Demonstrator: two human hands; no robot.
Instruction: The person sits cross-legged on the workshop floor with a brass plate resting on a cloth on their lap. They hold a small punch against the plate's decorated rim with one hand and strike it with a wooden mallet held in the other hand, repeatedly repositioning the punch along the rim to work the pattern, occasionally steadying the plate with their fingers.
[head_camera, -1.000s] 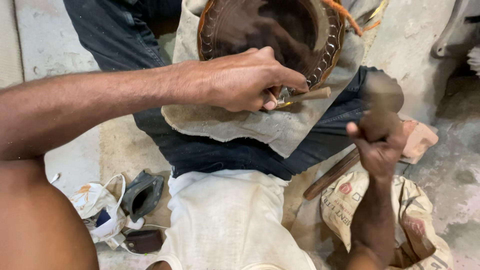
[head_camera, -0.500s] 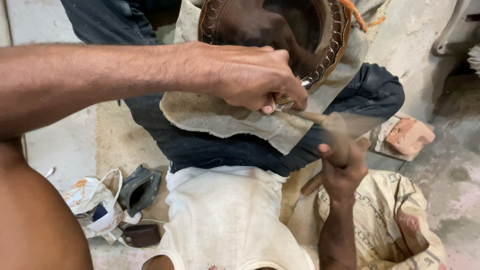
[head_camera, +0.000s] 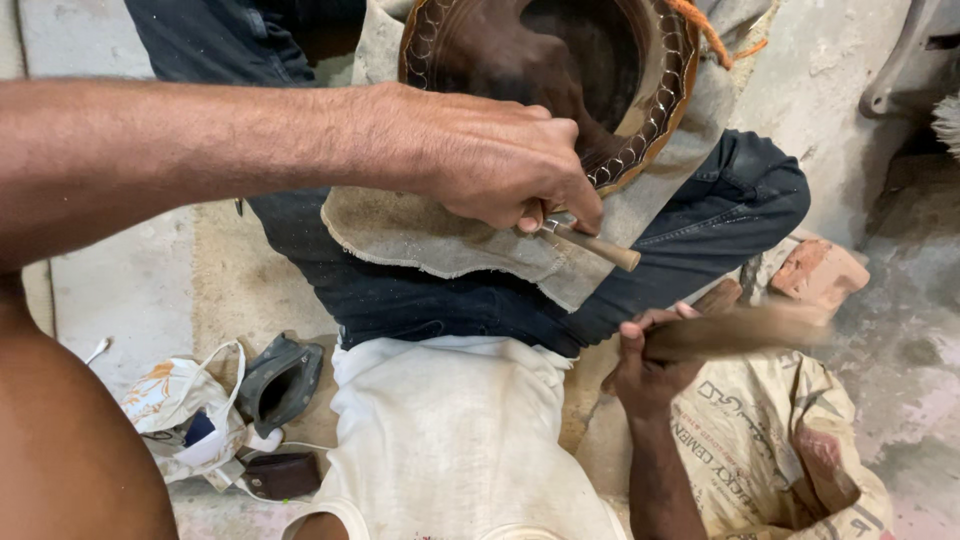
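Observation:
A brown round pot with a patterned rim rests on a grey cloth across my lap. My left hand grips a small chisel with a wooden handle, its tip hidden under my fingers at the pot's rim. Lower right, my right hand is closed around a wooden mallet, which lies roughly level, is blurred by motion, and points right, below and apart from the chisel.
A reddish brick and a printed sack lie on the floor at right. At lower left are a white bag, a dark open pouch and a small dark wallet. Bare concrete floor surrounds me.
My right hand swung the mallet from raised at the right toward the chisel's handle, then dropped down and left. My left hand stayed at the pot's rim with the chisel.

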